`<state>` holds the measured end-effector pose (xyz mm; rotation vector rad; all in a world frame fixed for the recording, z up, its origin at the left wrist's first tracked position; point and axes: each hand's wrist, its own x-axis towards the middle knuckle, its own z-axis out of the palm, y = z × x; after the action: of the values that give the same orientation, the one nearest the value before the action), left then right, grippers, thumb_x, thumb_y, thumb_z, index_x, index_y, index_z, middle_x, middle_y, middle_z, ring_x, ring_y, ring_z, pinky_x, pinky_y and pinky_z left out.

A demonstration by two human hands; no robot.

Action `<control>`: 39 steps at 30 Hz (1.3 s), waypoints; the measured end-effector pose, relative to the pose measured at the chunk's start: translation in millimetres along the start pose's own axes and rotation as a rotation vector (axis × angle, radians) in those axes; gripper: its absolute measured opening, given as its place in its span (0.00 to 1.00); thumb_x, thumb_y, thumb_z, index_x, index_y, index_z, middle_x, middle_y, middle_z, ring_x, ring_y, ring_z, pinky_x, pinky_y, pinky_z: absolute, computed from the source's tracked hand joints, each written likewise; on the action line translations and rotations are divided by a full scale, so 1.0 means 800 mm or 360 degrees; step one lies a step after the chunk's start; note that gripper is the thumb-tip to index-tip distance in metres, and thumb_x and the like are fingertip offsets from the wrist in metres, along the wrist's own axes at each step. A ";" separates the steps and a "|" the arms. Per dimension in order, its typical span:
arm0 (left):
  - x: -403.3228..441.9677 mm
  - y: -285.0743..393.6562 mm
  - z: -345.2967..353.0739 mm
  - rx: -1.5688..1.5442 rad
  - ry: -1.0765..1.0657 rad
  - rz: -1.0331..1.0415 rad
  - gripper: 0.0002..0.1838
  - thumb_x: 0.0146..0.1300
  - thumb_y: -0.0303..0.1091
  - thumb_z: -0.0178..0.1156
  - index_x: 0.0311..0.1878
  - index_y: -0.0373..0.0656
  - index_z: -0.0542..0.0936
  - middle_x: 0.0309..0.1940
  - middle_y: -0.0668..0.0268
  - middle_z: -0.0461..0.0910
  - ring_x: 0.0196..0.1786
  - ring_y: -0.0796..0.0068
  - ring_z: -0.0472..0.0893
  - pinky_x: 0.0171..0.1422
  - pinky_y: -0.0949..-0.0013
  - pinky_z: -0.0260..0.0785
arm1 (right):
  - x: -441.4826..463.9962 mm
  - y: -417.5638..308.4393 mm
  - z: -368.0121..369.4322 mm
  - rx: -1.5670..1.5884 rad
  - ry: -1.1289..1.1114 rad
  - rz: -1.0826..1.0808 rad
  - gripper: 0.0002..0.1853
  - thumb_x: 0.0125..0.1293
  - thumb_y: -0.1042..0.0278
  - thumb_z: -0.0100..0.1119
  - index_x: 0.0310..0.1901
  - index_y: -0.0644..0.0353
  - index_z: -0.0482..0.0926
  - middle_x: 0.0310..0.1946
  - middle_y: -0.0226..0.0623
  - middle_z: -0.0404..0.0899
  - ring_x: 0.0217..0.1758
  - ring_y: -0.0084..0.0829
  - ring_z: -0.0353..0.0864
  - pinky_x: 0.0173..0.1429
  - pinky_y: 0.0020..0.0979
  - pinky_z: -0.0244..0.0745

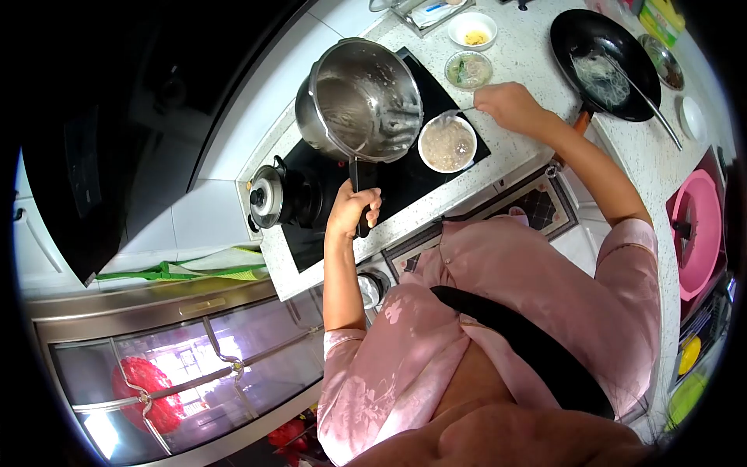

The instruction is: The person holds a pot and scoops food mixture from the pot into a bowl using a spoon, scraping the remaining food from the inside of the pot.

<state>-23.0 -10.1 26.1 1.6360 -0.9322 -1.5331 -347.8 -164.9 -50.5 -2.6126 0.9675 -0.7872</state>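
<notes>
Pink shirt [513,268] sat nearest. Left hand [355,208] gripped the pot handle [362,177]; right hand [507,107] clasped a utensil [465,110] at the bowl [446,170] (low and steady probably worked best).

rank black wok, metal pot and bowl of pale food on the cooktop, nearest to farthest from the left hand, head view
1. Metal pot: its handle is in the left hand.
2. Bowl of pale food: right of the pot.
3. Black wok: farther right.

Pot [359,101], upper centre: shiny metal (smeared inside). Cooktop [397,187], centre: smooth, glossy. Wok handle [582,121], upper right: apparently wood. Shirt [537,284], lower centre: satiny cloth.
</notes>
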 end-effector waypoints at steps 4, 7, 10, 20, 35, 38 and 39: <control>-0.004 -0.003 -0.001 0.0022 -0.0096 0.0000 0.06 0.53 0.22 0.55 0.33 0.37 0.67 0.16 0.65 0.70 0.13 0.79 0.67 0.14 0.73 0.61 | 0.040 -0.011 -0.013 0.0296 0.0104 0.0150 0.01 0.59 0.73 0.56 0.32 0.59 0.76 0.25 0.43 0.78 0.32 0.45 0.79 0.36 0.41 0.73; -0.011 0.000 0.006 -0.0002 -0.0127 -0.0036 0.08 0.53 0.21 0.55 0.34 0.37 0.66 0.16 0.66 0.69 0.13 0.79 0.67 0.14 0.73 0.61 | 0.084 -0.027 0.010 0.0120 0.0104 0.0186 0.03 0.58 0.72 0.56 0.32 0.58 0.79 0.27 0.43 0.80 0.35 0.46 0.81 0.38 0.43 0.74; -0.018 0.003 0.013 0.0096 -0.0136 -0.0024 0.08 0.53 0.20 0.54 0.34 0.38 0.66 0.16 0.66 0.69 0.13 0.80 0.67 0.14 0.73 0.60 | 0.121 -0.035 0.032 -0.0094 0.0006 0.0194 0.04 0.56 0.72 0.56 0.31 0.58 0.81 0.29 0.44 0.82 0.38 0.47 0.82 0.41 0.44 0.76; -0.032 0.013 0.021 0.0169 -0.0117 0.0003 0.11 0.53 0.18 0.53 0.41 0.34 0.67 0.16 0.67 0.69 0.13 0.81 0.67 0.14 0.74 0.59 | 0.146 -0.040 0.026 -0.0286 -0.0239 -0.0316 0.04 0.54 0.72 0.56 0.31 0.58 0.79 0.25 0.43 0.81 0.34 0.45 0.83 0.37 0.44 0.76; -0.003 0.002 0.003 0.0031 0.0018 -0.0024 0.04 0.53 0.23 0.56 0.32 0.36 0.72 0.18 0.64 0.71 0.13 0.79 0.67 0.13 0.74 0.59 | 0.008 0.017 0.012 0.0140 0.0133 -0.0276 0.04 0.59 0.69 0.56 0.30 0.58 0.74 0.28 0.40 0.76 0.33 0.43 0.78 0.36 0.41 0.71; 0.001 -0.001 -0.003 -0.0024 -0.0079 -0.0038 0.03 0.53 0.24 0.55 0.31 0.36 0.72 0.17 0.64 0.71 0.13 0.79 0.68 0.13 0.74 0.59 | -0.010 0.016 0.022 -0.0166 -0.0001 -0.0357 0.03 0.56 0.74 0.53 0.32 0.56 0.76 0.28 0.37 0.75 0.36 0.40 0.79 0.38 0.39 0.73; 0.000 0.000 -0.001 -0.0003 -0.0037 -0.0034 0.03 0.53 0.24 0.55 0.31 0.37 0.71 0.17 0.64 0.70 0.13 0.79 0.68 0.13 0.74 0.60 | -0.011 0.011 0.018 -0.0168 0.0041 -0.0311 0.05 0.53 0.75 0.53 0.32 0.56 0.76 0.28 0.36 0.74 0.36 0.40 0.79 0.37 0.39 0.73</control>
<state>-21.8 -10.1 25.8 1.6349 -0.9286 -1.5699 -349.8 -165.1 -69.4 -2.8280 0.7883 -0.8374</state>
